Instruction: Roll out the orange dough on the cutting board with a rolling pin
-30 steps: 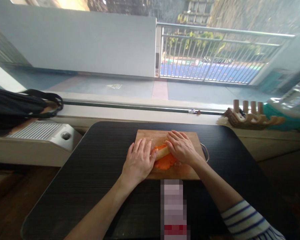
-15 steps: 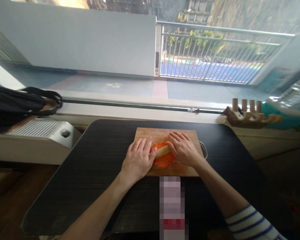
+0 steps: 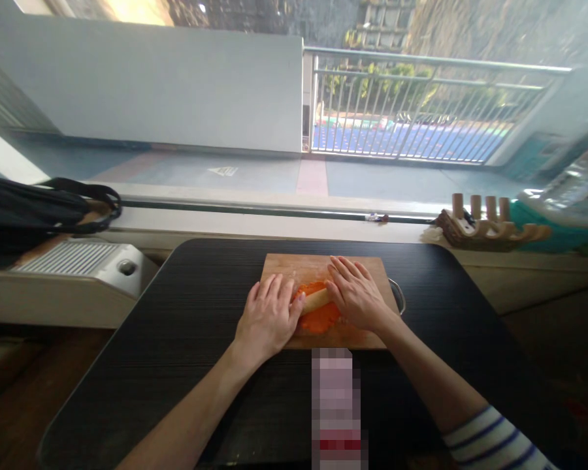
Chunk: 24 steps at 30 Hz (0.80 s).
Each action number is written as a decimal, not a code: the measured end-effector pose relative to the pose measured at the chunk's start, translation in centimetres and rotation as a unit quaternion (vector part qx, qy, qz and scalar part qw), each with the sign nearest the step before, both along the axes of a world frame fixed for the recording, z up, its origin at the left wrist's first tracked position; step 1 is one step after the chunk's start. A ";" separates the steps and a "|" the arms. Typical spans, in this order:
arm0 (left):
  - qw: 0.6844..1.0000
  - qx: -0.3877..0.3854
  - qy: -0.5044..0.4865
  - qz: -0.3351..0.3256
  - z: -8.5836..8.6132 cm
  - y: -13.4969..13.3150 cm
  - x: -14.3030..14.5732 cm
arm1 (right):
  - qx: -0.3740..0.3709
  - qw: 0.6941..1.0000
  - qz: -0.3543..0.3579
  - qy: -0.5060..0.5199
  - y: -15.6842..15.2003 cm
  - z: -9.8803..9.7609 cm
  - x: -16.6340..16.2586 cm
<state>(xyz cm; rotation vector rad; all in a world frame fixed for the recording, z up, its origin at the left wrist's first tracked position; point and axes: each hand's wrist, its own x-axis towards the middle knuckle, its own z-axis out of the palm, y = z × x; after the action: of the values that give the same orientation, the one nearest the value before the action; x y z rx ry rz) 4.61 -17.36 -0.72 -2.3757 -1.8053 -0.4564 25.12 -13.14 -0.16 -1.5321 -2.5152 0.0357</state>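
Observation:
A light wooden rolling pin (image 3: 316, 301) lies slantwise across a flat sheet of orange dough (image 3: 322, 319). The dough rests on a wooden cutting board (image 3: 301, 262), which has a metal handle (image 3: 398, 297) at its right side. Over the pin's left end is my left hand (image 3: 267, 314), its palm down and thumb along the wood. My right hand (image 3: 357, 294) covers the other end, fingers pointing forward. Both hands hold the pin down against the dough, and its ends are hidden beneath them.
The board lies on a black table (image 3: 191, 313) beside a window sill (image 3: 274, 225). A rack with wooden pegs (image 3: 485, 225) and a teal container (image 3: 563, 225) stand at the right. A black bag (image 3: 24, 215) sits at the left above a white ridged unit (image 3: 127, 271).
The view has shifted slightly. Both hands stay on the rolling pin, which shows hardly any movement over the dough.

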 end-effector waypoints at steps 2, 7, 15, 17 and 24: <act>1.000 -0.004 0.005 0.000 0.0 -0.4 0.3 | -0.004 1.000 0.000 0.001 -0.5 -0.1 0.4; 1.000 -0.008 -0.013 0.021 0.2 1.2 -0.2 | 0.004 1.000 -0.002 -0.006 1.0 0.0 -0.5; 0.999 -0.003 -0.006 0.041 0.8 3.8 -1.2 | -0.010 1.000 -0.024 -0.007 3.5 0.1 -2.0; 1.000 -0.005 -0.003 0.029 0.6 3.3 -1.1 | -0.004 1.000 -0.022 -0.008 2.9 0.1 -1.8; 0.999 -0.028 -0.013 0.026 0.0 1.6 -0.5 | 0.001 1.000 -0.007 -0.008 1.0 0.1 -0.7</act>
<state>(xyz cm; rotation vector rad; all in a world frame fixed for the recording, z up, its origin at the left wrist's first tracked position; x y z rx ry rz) 4.12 -15.78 -0.72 -2.3632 -1.9103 -0.4381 24.42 -12.11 -0.09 -1.5565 -2.5151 0.0193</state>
